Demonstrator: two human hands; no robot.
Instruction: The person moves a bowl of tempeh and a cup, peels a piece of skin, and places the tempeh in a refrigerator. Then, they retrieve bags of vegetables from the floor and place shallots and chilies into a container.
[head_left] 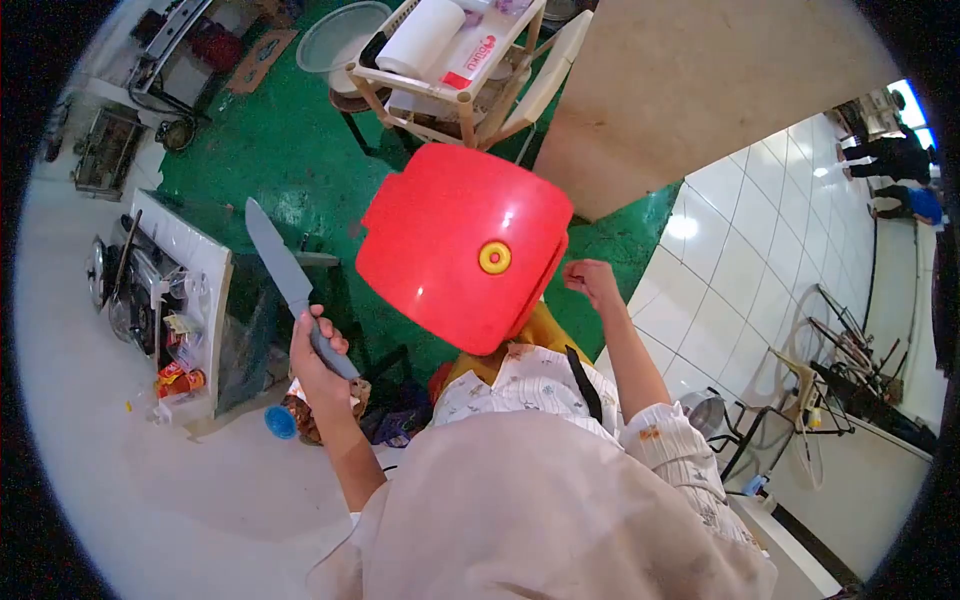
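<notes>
A kitchen knife (278, 256) with a grey blade and grey handle is in my left hand (322, 360). My fingers wrap round its handle, and the blade points up and away from me. In front of my body stands a large red plastic box-like piece (440, 240) with a yellow ring-shaped part (495, 257) on its flat top. Its underside is hidden. My right hand (593, 282) is just beyond its right edge, apart from it, with the fingers curled in. Nothing shows in that hand.
A cart (465, 105) with a white paper roll (422, 36) stands ahead. Left, a white counter (222, 270) carries pans and packets. A brown board (700, 90) extends at upper right. Metal frames (770, 430) stand on the right; people (890, 160) are far off.
</notes>
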